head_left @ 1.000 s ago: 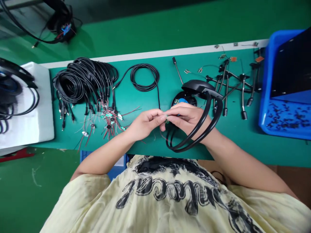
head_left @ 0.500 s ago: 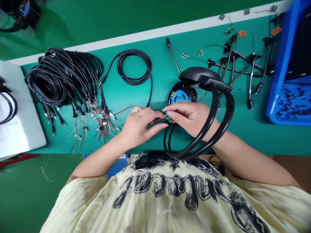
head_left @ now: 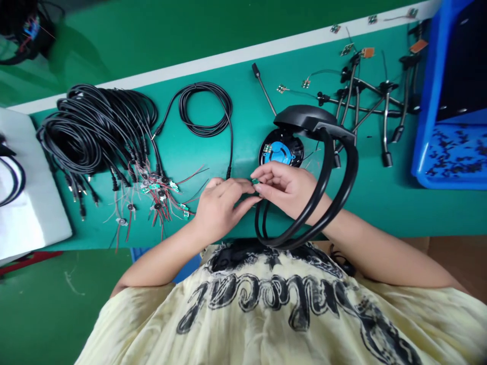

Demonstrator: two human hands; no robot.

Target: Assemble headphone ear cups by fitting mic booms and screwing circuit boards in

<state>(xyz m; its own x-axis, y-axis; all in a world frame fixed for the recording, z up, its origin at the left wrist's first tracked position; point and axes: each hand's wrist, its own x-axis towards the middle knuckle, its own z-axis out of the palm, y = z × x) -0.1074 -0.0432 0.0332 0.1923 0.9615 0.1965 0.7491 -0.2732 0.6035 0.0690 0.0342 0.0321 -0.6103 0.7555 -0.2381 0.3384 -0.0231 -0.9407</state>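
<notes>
My right hand point(head_left: 285, 190) pinches a small green circuit board point(head_left: 255, 181) between thumb and fingertips. Close against it, my left hand point(head_left: 224, 205) has its thumb and forefinger drawn together; what lies between them is hidden. A black cable point(head_left: 205, 83), coiled, runs down and passes out of sight behind my left hand. Just beyond my right hand lies an open headset earcup with a blue speaker plate point(head_left: 282, 151). The headset's other black earcup point(head_left: 308, 117) and its double headband point(head_left: 344, 190) arch over my right wrist.
A heap of black cables point(head_left: 99, 121) with stripped wires and small boards point(head_left: 154, 187) lies at left, near a white tray point(head_left: 34, 203). Several microphone booms point(head_left: 357, 109) with small boards are scattered at right. A blue bin point(head_left: 422, 152) holds small black parts.
The green board has turned in my right fingers and less of it shows. My fingertips have come closer together, and the red wire between them is now hidden. The view has shifted slightly.
</notes>
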